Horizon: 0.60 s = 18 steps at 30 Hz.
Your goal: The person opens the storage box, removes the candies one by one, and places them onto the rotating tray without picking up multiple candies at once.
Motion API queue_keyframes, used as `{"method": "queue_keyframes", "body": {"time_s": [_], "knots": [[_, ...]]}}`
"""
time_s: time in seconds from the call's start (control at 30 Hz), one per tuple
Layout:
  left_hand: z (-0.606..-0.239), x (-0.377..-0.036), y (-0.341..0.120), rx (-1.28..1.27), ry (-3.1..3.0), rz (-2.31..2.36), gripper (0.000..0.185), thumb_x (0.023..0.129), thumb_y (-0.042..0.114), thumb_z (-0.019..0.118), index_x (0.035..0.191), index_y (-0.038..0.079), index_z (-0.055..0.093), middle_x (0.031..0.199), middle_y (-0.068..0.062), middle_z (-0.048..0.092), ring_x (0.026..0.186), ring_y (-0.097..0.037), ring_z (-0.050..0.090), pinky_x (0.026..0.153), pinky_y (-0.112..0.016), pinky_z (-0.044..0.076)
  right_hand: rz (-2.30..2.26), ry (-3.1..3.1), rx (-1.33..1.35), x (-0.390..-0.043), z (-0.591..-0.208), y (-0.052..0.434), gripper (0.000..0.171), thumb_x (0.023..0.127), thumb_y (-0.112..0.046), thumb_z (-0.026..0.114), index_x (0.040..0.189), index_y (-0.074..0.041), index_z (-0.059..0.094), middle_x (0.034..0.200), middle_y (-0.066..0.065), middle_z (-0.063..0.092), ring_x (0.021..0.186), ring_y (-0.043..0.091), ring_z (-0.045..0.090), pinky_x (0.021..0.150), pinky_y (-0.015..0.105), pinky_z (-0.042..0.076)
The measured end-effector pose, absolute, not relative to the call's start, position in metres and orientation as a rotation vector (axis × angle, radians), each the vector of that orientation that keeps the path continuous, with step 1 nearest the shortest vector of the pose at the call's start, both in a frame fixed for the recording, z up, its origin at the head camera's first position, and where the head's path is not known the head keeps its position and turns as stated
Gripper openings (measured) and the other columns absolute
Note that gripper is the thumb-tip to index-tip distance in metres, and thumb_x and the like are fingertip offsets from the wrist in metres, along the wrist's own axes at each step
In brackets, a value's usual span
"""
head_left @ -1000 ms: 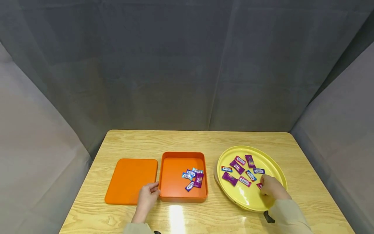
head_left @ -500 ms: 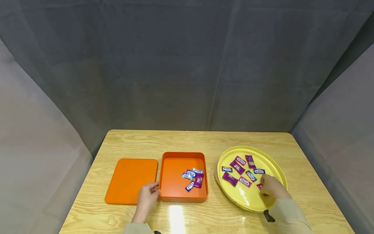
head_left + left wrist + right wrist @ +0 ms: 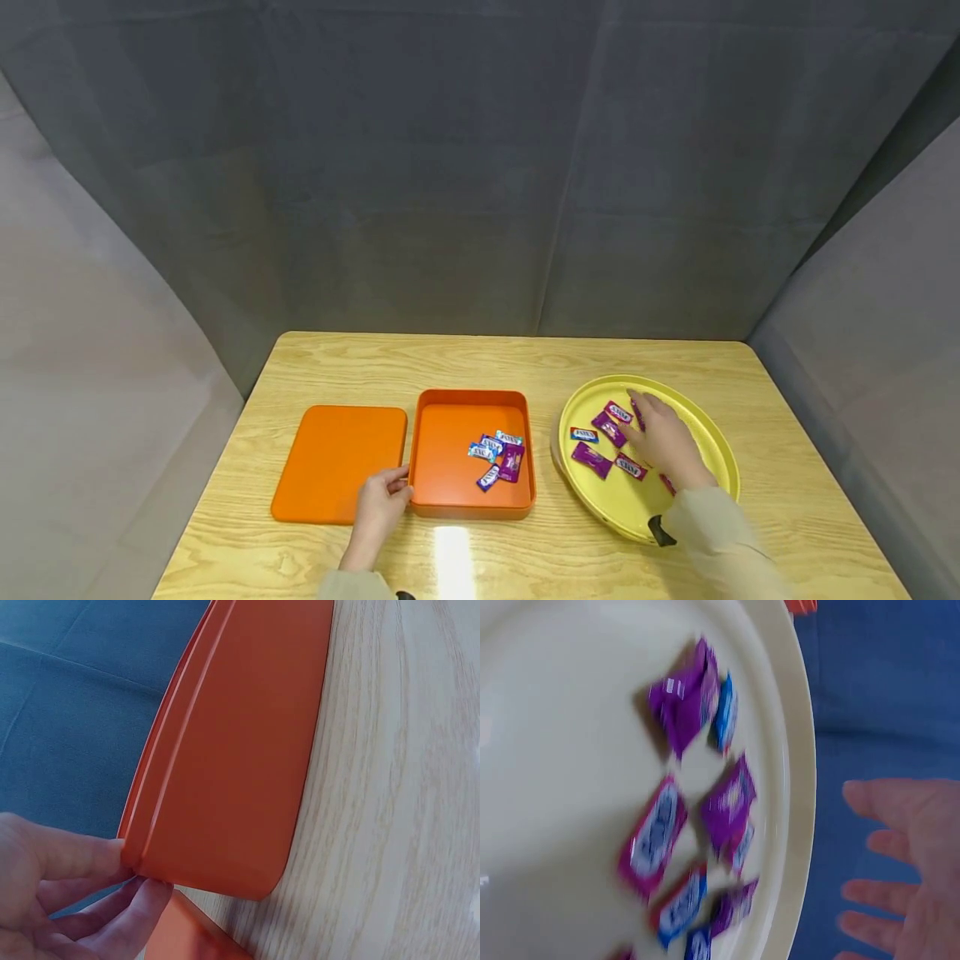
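Sweets (image 3: 609, 429) in purple, pink and blue wrappers lie scattered at mixed angles on the yellow tray (image 3: 716, 446) near the table's right edge; their white labels are unreadable. Right hand (image 3: 663, 442) hovers over them, fingers spread. Left hand (image 3: 382, 504) pinches the orange box (image 3: 450, 454) at its near-left corner.

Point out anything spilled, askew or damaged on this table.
Nothing stands out. The candies sit inside the orange box and the yellow tray; none lie on the table. The lid lies flat beside the box.
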<state>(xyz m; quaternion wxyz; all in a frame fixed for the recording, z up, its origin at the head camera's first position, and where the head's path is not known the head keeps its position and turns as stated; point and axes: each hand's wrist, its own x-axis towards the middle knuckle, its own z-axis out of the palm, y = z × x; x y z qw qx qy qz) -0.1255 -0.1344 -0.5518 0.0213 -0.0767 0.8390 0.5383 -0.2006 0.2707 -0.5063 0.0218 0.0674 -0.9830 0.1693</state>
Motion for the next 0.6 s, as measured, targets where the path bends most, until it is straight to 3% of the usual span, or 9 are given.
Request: {"method": "queue_keyframes", "body": {"time_s": [0.13, 0.6], "knots": [[-0.552, -0.125, -0.134, -0.238, 2.596, 1.669, 0.034, 0.083, -0.004, 0.059, 0.117, -0.01, 0.057, 0.097, -0.021, 0.062, 0.084, -0.025, 0.059, 0.064, -0.03, 0.052, 0.521, -2.967, 0.333, -0.207, -0.507, 0.247, 0.065, 0.088, -0.028, 0.061, 0.14, -0.001, 0.033, 0.136, 0.034, 0.03, 0.121, 0.052, 0.031, 0.096, 0.062, 0.028], [-0.556, -0.126, -0.135, -0.237, 2.599, 1.657, 0.035, 0.083, -0.003, 0.059, 0.118, -0.008, 0.057, 0.099, -0.022, 0.062, 0.088, -0.028, 0.06, 0.066, -0.033, 0.052, 0.554, -2.951, 0.612, -0.226, -0.502, 0.155, 0.06, 0.087, -0.03, 0.061, 0.14, -0.011, 0.037, 0.141, 0.022, 0.033, 0.125, 0.041, 0.036, 0.099, 0.054, 0.031]]}}
